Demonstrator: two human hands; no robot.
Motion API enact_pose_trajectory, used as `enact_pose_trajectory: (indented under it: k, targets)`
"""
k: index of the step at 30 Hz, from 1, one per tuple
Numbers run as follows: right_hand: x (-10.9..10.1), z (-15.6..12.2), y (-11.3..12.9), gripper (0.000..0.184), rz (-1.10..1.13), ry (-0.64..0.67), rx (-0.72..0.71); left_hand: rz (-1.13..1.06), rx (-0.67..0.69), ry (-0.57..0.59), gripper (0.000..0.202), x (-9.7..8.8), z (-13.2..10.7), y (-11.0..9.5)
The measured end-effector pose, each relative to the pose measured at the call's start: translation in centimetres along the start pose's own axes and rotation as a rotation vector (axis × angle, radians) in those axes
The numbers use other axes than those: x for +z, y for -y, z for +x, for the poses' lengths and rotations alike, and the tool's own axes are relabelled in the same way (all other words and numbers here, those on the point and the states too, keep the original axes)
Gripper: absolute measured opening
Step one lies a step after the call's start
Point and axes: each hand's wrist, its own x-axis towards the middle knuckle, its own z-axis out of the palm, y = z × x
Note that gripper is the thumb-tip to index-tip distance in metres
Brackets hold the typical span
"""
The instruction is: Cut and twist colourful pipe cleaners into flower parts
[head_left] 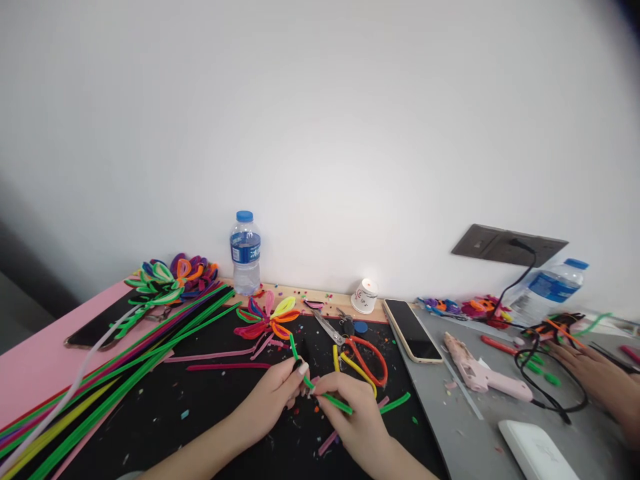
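Note:
Over the black work mat, my left hand (276, 399) pinches a short green pipe cleaner (293, 345) between thumb and fingers. A small dark bit shows at those fingertips; I cannot tell what it is. Close beside it, my right hand (353, 408) grips the same green stem, whose lower end (337, 403) sticks out past the fingers. Just beyond my hands lies a multicoloured pipe-cleaner flower (267, 317). Orange-handled scissors (367, 360) rest behind my right hand, with yellow pipe cleaner pieces (360, 372) next to them. Another green piece (396, 403) lies to the right.
Long pipe cleaners (125, 380) and finished flowers (170, 277) fill the left. A water bottle (245, 257), a paper cup (365, 297) and a phone (413, 331) stand or lie toward the wall. At right are a pink glue gun (487, 380) and another person's hand (590, 373).

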Motion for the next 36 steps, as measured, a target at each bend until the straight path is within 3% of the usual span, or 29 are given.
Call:
enact_pose_trajectory:
  k: [6, 12, 20, 25, 29, 36]
  targets:
    - [0.1, 0.1, 0.0, 0.015, 0.112, -0.056, 0.162, 0.107, 0.077, 0.062, 0.041, 0.1, -0.8, -1.2]
    - [0.1, 0.0, 0.0, 0.02, 0.152, 0.001, 0.19, 0.071, 0.044, 0.062, 0.04, 0.0, -0.9, -1.0]
    - [0.1, 0.6, 0.0, 0.018, 0.512, -0.037, 0.349, 0.033, -0.033, 0.032, 0.038, 0.1, -0.9, -0.4]
    - [0.1, 1.1, -0.2, 0.003, 0.685, -0.056, 0.461, 0.244, 0.079, 0.081, 0.039, 0.2, -1.6, -2.5]
    - [0.3, 1.2, -0.6, 0.017, 0.761, -0.001, 0.506, 0.317, 0.162, 0.218, 0.043, 0.4, -2.0, -4.2]
    - [0.6, 1.2, -0.8, 0.029, 0.842, 0.11, 0.555, 0.375, 0.251, 0.245, 0.037, -0.2, -2.1, -2.6]
